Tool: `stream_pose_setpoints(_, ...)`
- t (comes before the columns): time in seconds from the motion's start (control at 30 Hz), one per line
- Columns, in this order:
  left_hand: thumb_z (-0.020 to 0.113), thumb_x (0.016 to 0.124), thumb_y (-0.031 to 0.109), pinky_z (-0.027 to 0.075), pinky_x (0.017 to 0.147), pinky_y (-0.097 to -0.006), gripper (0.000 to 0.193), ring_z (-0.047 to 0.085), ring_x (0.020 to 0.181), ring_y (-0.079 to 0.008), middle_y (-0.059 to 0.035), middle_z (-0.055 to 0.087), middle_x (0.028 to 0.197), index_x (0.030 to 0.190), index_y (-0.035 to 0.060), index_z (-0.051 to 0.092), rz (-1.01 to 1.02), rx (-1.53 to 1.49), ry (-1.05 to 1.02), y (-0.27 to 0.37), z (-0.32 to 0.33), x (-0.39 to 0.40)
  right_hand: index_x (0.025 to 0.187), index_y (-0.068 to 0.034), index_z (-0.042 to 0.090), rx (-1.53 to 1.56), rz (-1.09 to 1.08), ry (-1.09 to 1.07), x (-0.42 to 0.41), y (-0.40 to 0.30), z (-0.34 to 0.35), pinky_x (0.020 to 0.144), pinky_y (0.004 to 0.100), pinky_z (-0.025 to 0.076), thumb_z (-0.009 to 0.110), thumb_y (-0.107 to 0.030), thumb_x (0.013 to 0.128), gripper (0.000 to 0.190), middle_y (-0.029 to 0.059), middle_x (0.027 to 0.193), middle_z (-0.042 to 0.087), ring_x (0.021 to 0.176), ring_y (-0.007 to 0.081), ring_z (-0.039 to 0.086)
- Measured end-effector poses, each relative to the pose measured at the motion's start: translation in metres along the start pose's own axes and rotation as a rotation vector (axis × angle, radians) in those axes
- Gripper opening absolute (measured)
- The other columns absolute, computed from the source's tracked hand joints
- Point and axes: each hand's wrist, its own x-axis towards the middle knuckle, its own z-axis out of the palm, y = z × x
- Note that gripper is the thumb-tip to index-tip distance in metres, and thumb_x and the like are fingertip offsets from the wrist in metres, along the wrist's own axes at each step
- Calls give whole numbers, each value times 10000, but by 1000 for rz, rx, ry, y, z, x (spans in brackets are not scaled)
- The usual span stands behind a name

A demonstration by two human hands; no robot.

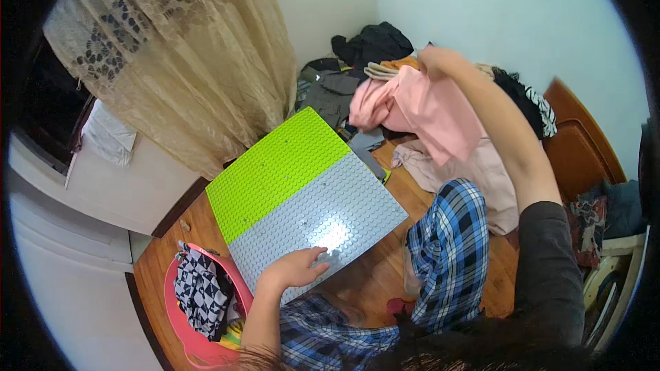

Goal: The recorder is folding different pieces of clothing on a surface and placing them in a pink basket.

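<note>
My right hand reaches out at the upper right and grips a pink cloth garment, which hangs below it over the clothes pile. Folded beige fabric lies just left of that hand. My left hand is spread, with nothing in it, over the near edge of a studded board. The board has a grey half and a green half. Beneath the pink garment lies a pale pink garment, close to my knee in blue plaid trousers.
A pink basket holding a black-and-white checked cloth stands at the lower left. Dark clothes are heaped in the corner. A patterned curtain hangs at the left. A brown wooden panel leans by the right wall.
</note>
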Motion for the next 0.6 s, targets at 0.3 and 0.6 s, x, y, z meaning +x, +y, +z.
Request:
stream_pose_setpoints(0.3,572,1011,447,528,956,-425,604,675,1105,-386,-228,698,1205,1464,55,501,-3,33,21,-7,-3,-9,932,-60,665,94,-317,887,-13,-16,-54,817,453,515,622,2,822,134,157,894,663,1005,382,594)
stream_pose_setpoints(0.6,571,1005,439,516,980,-429,585,658,1134,-392,-243,678,1236,1435,44,529,37,39,58,7,-1,-29,826,-76,737,9,-19,299,-21,33,136,836,467,546,663,-53,787,87,175,944,716,959,378,666)
